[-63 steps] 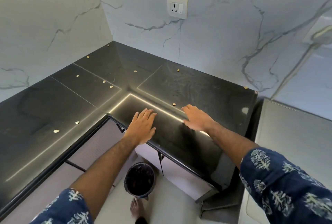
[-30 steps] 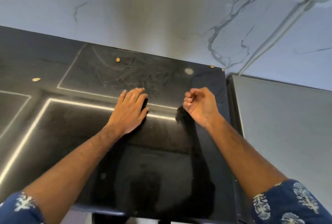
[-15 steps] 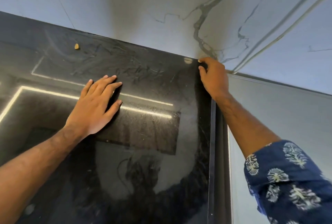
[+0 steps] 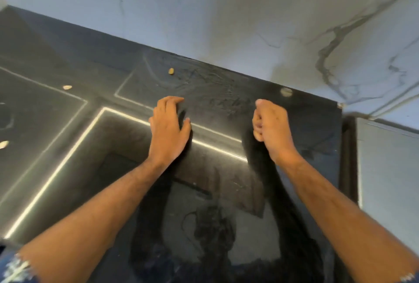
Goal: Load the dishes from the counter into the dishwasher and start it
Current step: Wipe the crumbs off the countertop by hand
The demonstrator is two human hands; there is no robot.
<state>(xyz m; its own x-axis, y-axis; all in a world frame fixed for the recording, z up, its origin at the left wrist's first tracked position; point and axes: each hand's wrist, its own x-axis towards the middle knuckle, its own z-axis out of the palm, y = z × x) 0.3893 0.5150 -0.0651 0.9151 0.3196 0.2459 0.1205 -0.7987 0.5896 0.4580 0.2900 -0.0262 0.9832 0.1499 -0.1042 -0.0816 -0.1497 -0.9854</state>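
Black counter [image 4: 226, 92]: left hand [image 4: 169, 133] pressing flat, empty; right hand [image 4: 271, 128] hovering curled beside, contents hidden; no dishes showing, scanning elsewhere advised.

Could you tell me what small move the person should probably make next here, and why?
Probably look away from this stretch of counter for the dishes. The black countertop shows only small yellowish bits, no dishes and no dishwasher. The left hand lies flat on it, and the right hand is curled in a loose fist that seems to hold nothing.
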